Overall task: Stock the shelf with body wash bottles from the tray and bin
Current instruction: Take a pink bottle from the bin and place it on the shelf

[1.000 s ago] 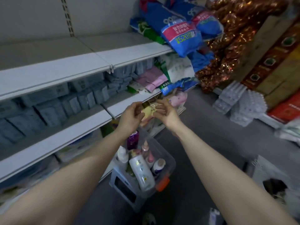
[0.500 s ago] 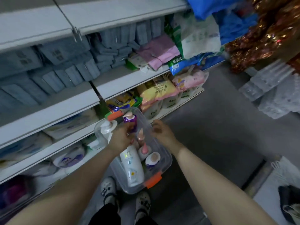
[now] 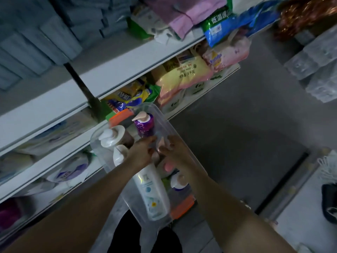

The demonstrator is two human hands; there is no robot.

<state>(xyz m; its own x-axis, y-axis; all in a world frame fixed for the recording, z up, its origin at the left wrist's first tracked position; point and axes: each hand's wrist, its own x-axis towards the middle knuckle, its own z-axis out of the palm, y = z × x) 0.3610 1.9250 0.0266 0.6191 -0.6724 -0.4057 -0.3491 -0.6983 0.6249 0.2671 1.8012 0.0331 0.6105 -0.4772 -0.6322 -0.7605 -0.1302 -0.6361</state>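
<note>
Bottles stand crowded in the clear bin (image 3: 102, 143) below the shelf (image 3: 127, 70), so we reach our left hand (image 3: 141, 154) and right hand (image 3: 172, 152) in, fingers curled, apparently pinching one pink-capped bottle (image 3: 161, 143).

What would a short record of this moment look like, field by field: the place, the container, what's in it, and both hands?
place: shop aisle beside white metal shelves
container: clear plastic bin with orange latches
contents: tall white pump bottle lying down, purple pump bottle upright, several other pump bottles
left hand: inside the bin, among the bottles
right hand: inside the bin, beside the left
grip: too blurred to tell
</note>
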